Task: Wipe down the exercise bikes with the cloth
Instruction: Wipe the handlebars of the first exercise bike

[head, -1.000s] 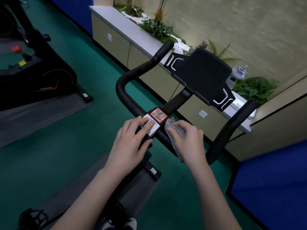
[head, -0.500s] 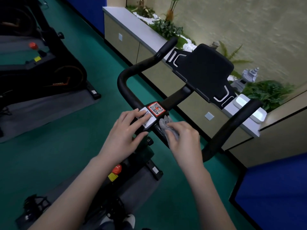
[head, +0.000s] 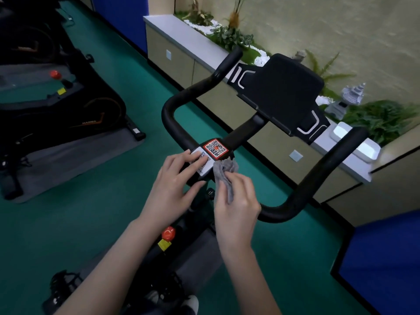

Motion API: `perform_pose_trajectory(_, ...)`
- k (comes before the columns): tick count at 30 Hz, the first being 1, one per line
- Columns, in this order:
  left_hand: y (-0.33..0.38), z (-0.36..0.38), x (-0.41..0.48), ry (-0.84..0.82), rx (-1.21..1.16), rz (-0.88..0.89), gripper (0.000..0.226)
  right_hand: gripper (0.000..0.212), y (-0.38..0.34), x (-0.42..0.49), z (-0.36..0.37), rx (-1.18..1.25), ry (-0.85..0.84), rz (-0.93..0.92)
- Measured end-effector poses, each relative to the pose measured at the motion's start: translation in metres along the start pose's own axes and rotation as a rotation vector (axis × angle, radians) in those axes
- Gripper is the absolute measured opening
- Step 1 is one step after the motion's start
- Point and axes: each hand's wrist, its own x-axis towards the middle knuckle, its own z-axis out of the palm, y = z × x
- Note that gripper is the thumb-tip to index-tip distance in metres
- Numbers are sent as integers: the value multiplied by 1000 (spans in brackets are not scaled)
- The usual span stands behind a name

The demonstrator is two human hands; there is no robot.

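Note:
A black exercise bike fills the middle of the head view, its U-shaped handlebar [head: 169,114] curving round a dark console [head: 281,92]. QR-code stickers [head: 214,148] sit on the handlebar's centre clamp. My left hand [head: 175,185] lies flat on the clamp, fingers spread over the white sticker. My right hand [head: 236,203] grips a grey cloth [head: 223,176], bunched against the clamp just right of the stickers. A red knob [head: 168,233] and a yellow tag show on the frame below my hands.
A second black exercise bike [head: 68,114] stands on a grey mat at the left. A long low cabinet [head: 186,57] topped with plants runs along the wall behind. Blue panels [head: 384,258] stand at the right. Green carpet covers the floor.
The view has shifted, showing more of the frame and red knob. My right hand has drawn back toward me, leaving more of the cloth exposed at the clamp. My left hand stays on the sticker.

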Motion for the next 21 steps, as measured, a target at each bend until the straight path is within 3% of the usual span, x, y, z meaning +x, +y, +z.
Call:
perform_pose_trajectory(7,-3,-6,3,-41,11,33,51,12,-2,-5,-17,-40,328,153)
perform_pose_trajectory(14,-20,-23,13,-149,21,182,53,11,-27,-9,44,-68,291,171)
perform_pose_trajectory(21,-26,-26,18,-167,8,228,51,14,-18,-17,30,-198,399,209)
